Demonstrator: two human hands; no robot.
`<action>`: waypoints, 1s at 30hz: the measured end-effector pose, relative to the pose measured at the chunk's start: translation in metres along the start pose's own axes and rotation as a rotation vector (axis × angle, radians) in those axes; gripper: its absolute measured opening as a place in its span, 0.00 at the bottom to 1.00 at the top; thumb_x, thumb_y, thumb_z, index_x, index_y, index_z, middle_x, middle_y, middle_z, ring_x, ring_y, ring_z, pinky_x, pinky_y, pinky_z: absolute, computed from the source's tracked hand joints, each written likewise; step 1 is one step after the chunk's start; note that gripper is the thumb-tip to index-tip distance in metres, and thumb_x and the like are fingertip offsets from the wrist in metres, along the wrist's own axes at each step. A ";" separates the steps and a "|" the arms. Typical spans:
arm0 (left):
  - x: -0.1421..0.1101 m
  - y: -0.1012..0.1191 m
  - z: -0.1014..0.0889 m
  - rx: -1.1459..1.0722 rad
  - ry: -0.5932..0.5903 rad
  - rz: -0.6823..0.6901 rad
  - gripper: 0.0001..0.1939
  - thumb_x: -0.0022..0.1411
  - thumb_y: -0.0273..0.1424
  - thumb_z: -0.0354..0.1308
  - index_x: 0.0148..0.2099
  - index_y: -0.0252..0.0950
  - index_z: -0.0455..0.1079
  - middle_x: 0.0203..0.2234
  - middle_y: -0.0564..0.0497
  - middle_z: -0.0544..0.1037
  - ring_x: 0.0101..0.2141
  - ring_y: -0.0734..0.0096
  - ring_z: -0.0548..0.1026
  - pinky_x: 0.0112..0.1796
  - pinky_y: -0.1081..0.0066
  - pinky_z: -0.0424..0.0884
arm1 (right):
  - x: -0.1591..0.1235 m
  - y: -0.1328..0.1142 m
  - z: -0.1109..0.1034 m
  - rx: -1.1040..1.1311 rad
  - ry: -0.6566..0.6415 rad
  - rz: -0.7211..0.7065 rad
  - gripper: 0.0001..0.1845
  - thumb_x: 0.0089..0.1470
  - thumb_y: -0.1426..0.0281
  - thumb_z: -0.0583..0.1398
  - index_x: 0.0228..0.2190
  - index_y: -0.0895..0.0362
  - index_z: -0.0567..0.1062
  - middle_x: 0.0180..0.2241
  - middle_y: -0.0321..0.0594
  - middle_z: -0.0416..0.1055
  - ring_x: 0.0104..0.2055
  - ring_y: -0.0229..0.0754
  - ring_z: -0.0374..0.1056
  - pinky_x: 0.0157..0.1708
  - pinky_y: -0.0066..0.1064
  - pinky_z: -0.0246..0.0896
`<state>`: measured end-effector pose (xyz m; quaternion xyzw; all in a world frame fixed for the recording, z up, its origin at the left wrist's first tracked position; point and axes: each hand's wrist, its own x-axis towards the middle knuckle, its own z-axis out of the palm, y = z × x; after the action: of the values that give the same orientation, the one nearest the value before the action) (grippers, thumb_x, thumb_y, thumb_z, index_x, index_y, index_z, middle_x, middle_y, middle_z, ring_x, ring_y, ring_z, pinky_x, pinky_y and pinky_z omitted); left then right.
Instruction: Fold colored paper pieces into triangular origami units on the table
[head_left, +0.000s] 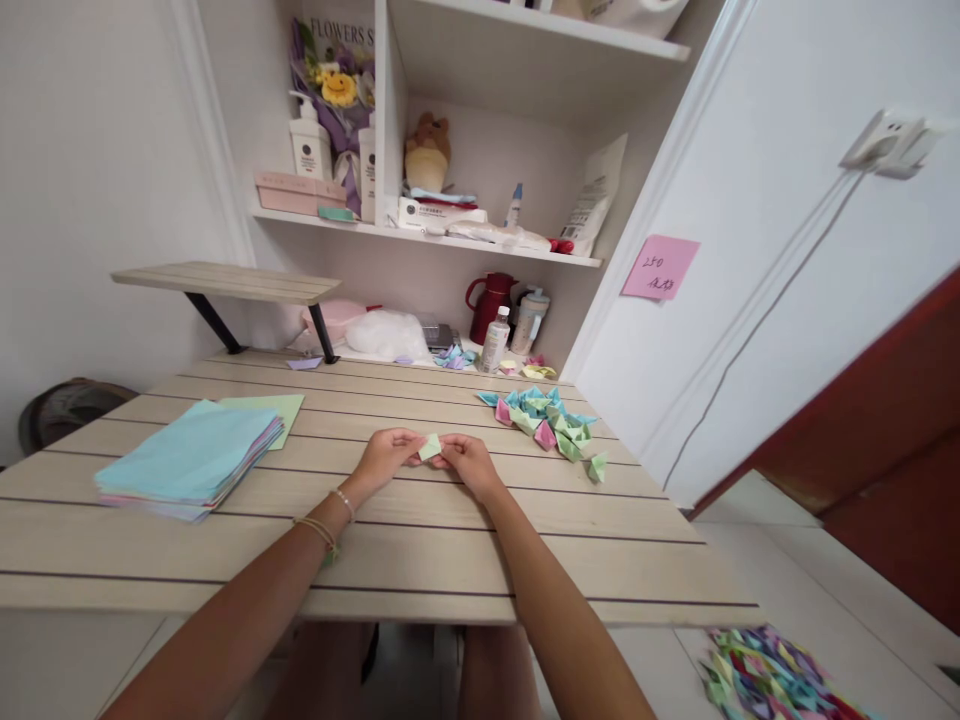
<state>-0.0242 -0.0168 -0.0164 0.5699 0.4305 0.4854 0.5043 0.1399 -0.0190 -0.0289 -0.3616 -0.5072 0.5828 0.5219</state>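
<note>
A small piece of folded light-green paper (430,447) is held between both hands above the middle of the desk. My left hand (391,455) pinches its left side, and my right hand (466,462) grips the right side with closed fingers. To the right lies a group of folded paper pieces (544,412) in blue, green and pink, with one green folded piece (597,467) a little apart. On the left of the desk sits a stack of coloured paper sheets (191,455), blue on top, with a green sheet (281,415) sticking out behind.
A raised wooden shelf (225,282) on black legs stands at the back left. Behind the desk are a plastic bottle (495,340), a red jug (491,305) and a cup (530,320). Many folded papers (772,675) lie in a heap low at right.
</note>
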 end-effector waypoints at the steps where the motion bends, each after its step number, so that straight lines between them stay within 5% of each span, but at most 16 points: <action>1: 0.000 0.001 0.000 0.008 0.015 0.007 0.16 0.44 0.39 0.63 0.32 0.30 0.73 0.23 0.48 0.77 0.22 0.74 0.72 0.28 0.72 0.72 | -0.001 -0.002 0.001 0.018 -0.015 0.004 0.16 0.39 0.61 0.63 0.29 0.59 0.75 0.25 0.39 0.75 0.26 0.38 0.71 0.31 0.29 0.67; 6: -0.001 0.002 0.001 0.021 0.059 0.016 0.16 0.43 0.39 0.63 0.30 0.30 0.72 0.21 0.49 0.76 0.22 0.72 0.73 0.27 0.72 0.72 | -0.002 -0.006 0.003 0.016 -0.044 0.005 0.18 0.34 0.62 0.66 0.29 0.60 0.75 0.24 0.39 0.74 0.26 0.39 0.70 0.32 0.30 0.66; 14: -0.001 0.000 0.002 -0.038 -0.045 0.002 0.20 0.39 0.35 0.67 0.35 0.30 0.71 0.26 0.47 0.77 0.28 0.70 0.75 0.32 0.71 0.71 | 0.001 0.002 -0.001 -0.027 0.029 -0.029 0.18 0.32 0.64 0.66 0.28 0.60 0.73 0.18 0.37 0.72 0.20 0.36 0.66 0.23 0.28 0.62; 22: -0.003 0.002 -0.003 0.027 -0.123 0.009 0.18 0.40 0.33 0.66 0.35 0.31 0.69 0.18 0.54 0.72 0.20 0.76 0.71 0.22 0.77 0.67 | -0.004 -0.005 0.003 -0.177 -0.008 -0.088 0.18 0.36 0.66 0.64 0.33 0.59 0.74 0.21 0.34 0.71 0.19 0.33 0.63 0.21 0.25 0.59; 30: -0.001 0.001 0.001 -0.040 -0.028 0.004 0.18 0.42 0.36 0.65 0.34 0.31 0.69 0.26 0.46 0.77 0.27 0.67 0.76 0.26 0.73 0.70 | -0.004 -0.010 0.002 -0.234 0.081 -0.174 0.16 0.39 0.61 0.63 0.31 0.58 0.74 0.26 0.38 0.72 0.25 0.38 0.68 0.25 0.28 0.65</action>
<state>-0.0239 -0.0181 -0.0160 0.5673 0.4123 0.4869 0.5207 0.1411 -0.0242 -0.0194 -0.3981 -0.5795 0.4572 0.5447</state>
